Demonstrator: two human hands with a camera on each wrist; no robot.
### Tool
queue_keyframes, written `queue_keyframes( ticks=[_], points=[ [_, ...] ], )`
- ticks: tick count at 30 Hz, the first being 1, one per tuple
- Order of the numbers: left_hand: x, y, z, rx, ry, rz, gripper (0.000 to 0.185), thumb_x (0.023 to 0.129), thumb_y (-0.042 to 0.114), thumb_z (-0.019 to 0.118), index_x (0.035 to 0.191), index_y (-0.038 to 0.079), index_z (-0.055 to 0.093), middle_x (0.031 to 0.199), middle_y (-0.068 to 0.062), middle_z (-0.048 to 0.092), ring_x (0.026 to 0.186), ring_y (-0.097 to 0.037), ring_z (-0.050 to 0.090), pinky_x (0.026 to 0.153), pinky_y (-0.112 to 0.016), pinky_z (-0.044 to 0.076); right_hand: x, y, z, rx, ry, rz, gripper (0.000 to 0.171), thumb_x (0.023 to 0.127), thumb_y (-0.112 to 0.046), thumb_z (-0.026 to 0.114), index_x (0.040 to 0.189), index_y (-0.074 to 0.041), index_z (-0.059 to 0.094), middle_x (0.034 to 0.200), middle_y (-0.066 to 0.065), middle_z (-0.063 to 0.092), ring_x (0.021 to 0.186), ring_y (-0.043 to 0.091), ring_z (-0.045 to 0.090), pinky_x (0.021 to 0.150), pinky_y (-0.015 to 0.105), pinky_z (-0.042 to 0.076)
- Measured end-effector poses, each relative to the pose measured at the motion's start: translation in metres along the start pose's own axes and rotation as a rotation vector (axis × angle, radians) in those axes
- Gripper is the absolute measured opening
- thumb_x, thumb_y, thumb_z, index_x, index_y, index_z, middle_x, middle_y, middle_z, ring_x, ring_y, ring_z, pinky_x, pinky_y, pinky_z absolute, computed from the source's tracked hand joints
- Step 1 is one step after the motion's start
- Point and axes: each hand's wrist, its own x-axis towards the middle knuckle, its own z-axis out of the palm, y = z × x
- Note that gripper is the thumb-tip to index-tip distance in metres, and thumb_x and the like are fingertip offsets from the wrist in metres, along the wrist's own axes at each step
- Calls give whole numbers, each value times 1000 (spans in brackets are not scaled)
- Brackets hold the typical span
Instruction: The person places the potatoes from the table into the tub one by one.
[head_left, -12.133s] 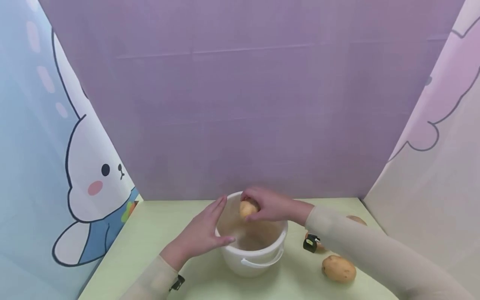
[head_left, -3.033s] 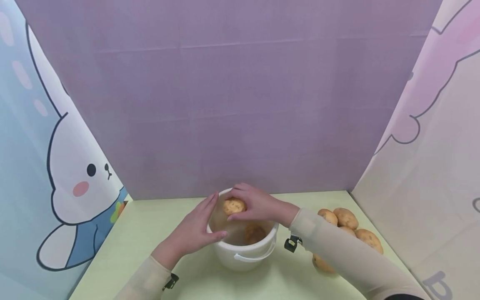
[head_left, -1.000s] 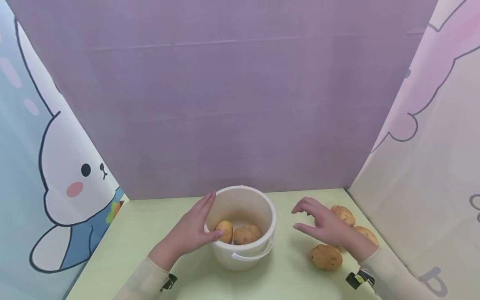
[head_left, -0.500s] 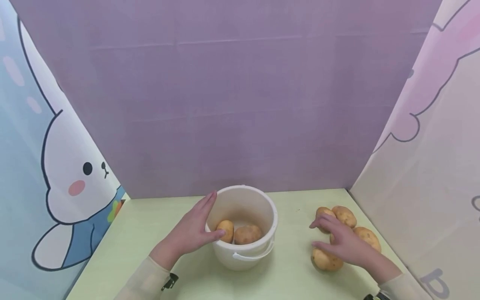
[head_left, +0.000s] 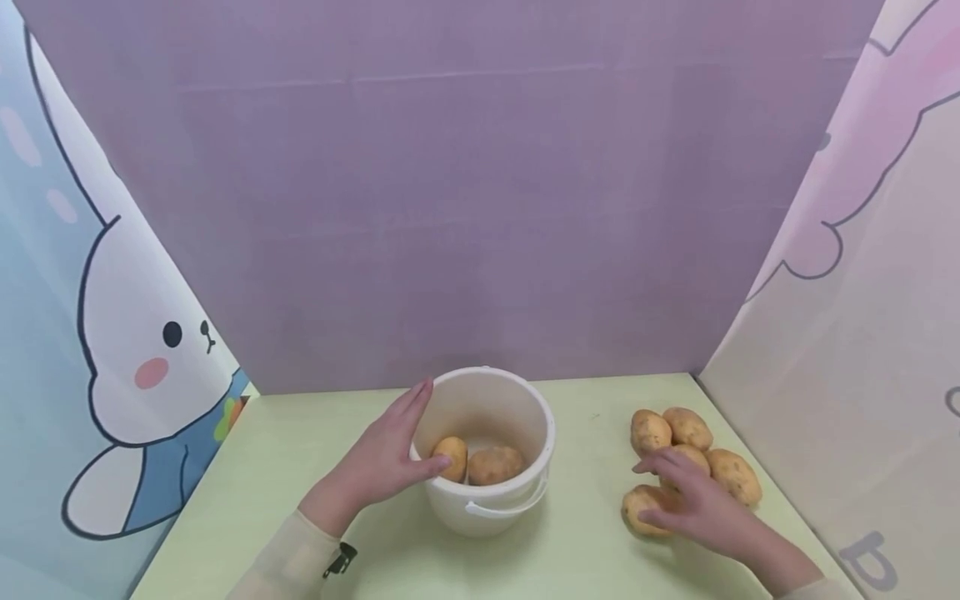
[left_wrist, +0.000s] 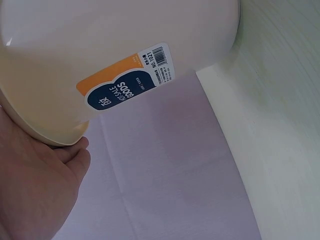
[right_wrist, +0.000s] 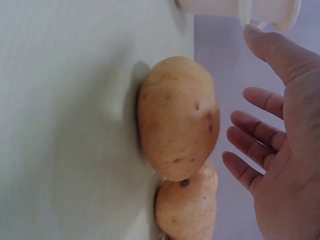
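Observation:
A white bucket (head_left: 483, 510) stands on the table with two potatoes inside, one upright potato (head_left: 452, 458) and one lying potato (head_left: 496, 465). My left hand (head_left: 378, 458) holds the bucket at its left rim, its thumb lying over the edge. In the left wrist view, that hand (left_wrist: 37, 185) meets the rim close to the bucket wall (left_wrist: 200, 35). To the right, my right hand (head_left: 701, 504) is spread over a group of potatoes, nearest the front potato (head_left: 643, 508). The right wrist view shows its loosely bent fingers beside a large potato (right_wrist: 177, 117), apart from it.
Several more potatoes lie grouped at the right, among them a back potato (head_left: 686, 427) and a right-hand potato (head_left: 735, 477). The pale green table (head_left: 330, 433) ends at a purple backdrop (head_left: 480, 208). The bucket's white handle (head_left: 513, 507) hangs down in front.
A potato that the right hand held over the bucket has been let go inside, beside the other one. The right hand has since moved right to the potatoes. The left hand stays at the rim.

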Motion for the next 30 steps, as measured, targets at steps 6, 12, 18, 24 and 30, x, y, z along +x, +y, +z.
queue_keyframes(
  ticks=[6,12,18,24,30],
  points=[
    [1,1,-2,-2,-1,8,118,95,73,72,174,0,25,179,-21,30,162,-43,34,124,-66,39,-7,3,4,-75,36,-48,57,85,-37,97,134,-27,71,134,-5,63,108,10,65,84,34,63],
    [1,1,-2,-2,-2,11,118,94,72,73,174,-1,25,179,-21,30,162,-44,35,123,-67,40,-10,6,9,-147,55,-84,65,76,-36,103,132,-28,71,134,-8,65,118,12,65,90,35,63],
    [1,-1,0,-4,0,9,119,94,74,72,174,-1,25,178,-22,31,162,-44,34,124,-67,39,-11,9,15,-174,51,-108,68,72,-34,105,131,-28,72,133,-10,65,119,14,66,98,27,58],
    [1,-1,0,-4,3,13,120,94,74,73,174,-2,25,178,-22,31,161,-44,35,124,-66,40,-13,10,19,-203,48,-128,68,69,-37,106,128,-23,75,130,-11,66,115,13,66,93,36,63],
    [2,1,-1,-1,1,13,119,94,73,73,174,-2,25,178,-22,31,161,-45,36,123,-67,40,-13,11,22,-232,50,-133,73,64,-38,108,127,-19,75,128,-11,66,112,13,66,91,40,63]
  ],
)
